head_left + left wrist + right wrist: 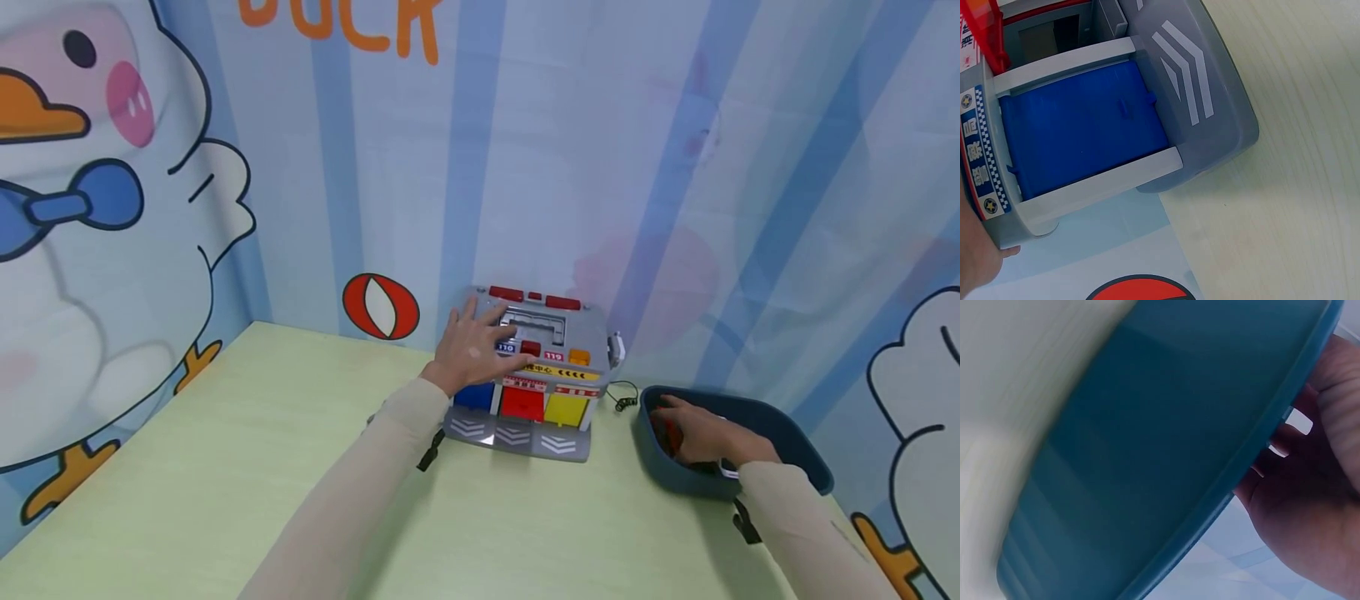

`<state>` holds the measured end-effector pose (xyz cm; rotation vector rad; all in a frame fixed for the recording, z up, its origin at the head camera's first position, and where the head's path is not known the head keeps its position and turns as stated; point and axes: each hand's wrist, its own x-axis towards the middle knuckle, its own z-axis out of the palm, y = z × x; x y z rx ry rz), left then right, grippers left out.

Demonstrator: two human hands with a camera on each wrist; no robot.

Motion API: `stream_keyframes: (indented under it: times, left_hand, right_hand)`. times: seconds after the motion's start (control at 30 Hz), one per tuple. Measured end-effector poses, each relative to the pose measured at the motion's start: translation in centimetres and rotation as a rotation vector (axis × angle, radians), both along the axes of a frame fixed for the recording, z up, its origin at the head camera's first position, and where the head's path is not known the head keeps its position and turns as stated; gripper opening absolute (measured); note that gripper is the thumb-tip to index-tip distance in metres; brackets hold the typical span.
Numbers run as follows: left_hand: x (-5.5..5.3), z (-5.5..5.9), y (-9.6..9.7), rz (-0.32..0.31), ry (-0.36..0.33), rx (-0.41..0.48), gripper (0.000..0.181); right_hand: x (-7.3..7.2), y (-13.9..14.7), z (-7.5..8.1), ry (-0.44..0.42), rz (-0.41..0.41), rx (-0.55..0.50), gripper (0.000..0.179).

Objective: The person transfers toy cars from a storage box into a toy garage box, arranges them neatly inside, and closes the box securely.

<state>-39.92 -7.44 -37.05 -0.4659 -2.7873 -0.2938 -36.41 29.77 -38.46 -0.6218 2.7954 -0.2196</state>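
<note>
A grey toy garage [592, 333] stands at the back of the table, with blue [1085, 125], red and yellow doors above a grey ramp marked with white arrows. In the left wrist view the red door [988, 37] is swung up over a dark bay, and the blue one is down. My left hand [472, 350] rests on the roof's left part, fingers spread beside the carry handle. At the right, my right hand [705, 433] reaches into a dark teal basin [795, 442]. A red thing [670, 435] shows by its fingers; I cannot tell whether they grip it.
A black coiled cord [624, 402] lies between the garage and the basin. Behind the table [225, 467] hangs a blue striped cloth [525, 167] printed with ducks. Black straps [430, 452] hang from both wrists.
</note>
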Motion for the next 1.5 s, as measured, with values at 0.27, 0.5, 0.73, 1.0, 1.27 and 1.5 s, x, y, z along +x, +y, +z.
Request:
stream_keyframes:
  times: [0.27,0.5,0.73,1.0,1.27,1.5]
  left_hand:
    - [0.06,0.17,0.02,-0.004,0.002,-0.001,0.072]
    - [0.08,0.3,-0.04,-0.007,0.009,0.01,0.071]
    - [0.09,0.22,-0.09,-0.019,0.006,0.016,0.072]
    - [0.02,0.3,-0.16,-0.013,0.008,0.02,0.072]
    - [0.04,0.19,-0.15,-0.006,0.001,0.006,0.072]
    - [0.02,-0.05,-0.12,-0.011,0.008,0.009,0.071]
  right_hand:
    - [-0.13,-0.25,0.28,0.016,-0.002,0.021,0.081]
    - [-0.28,-0.36,0.69,0.027,0.018,0.02,0.068]
    - [-0.16,-0.49,0.5,0.015,0.022,0.011,0.06]
    - [-0.21,-0.69,0.64,0.046,0.049,0.028,0.055]
    - [-0.28,-0.81,0.33,0.024,0.016,0.013,0.053]
    - [-0.23,-0.78,0.03,0.064,0.069,-0.001,0.045]
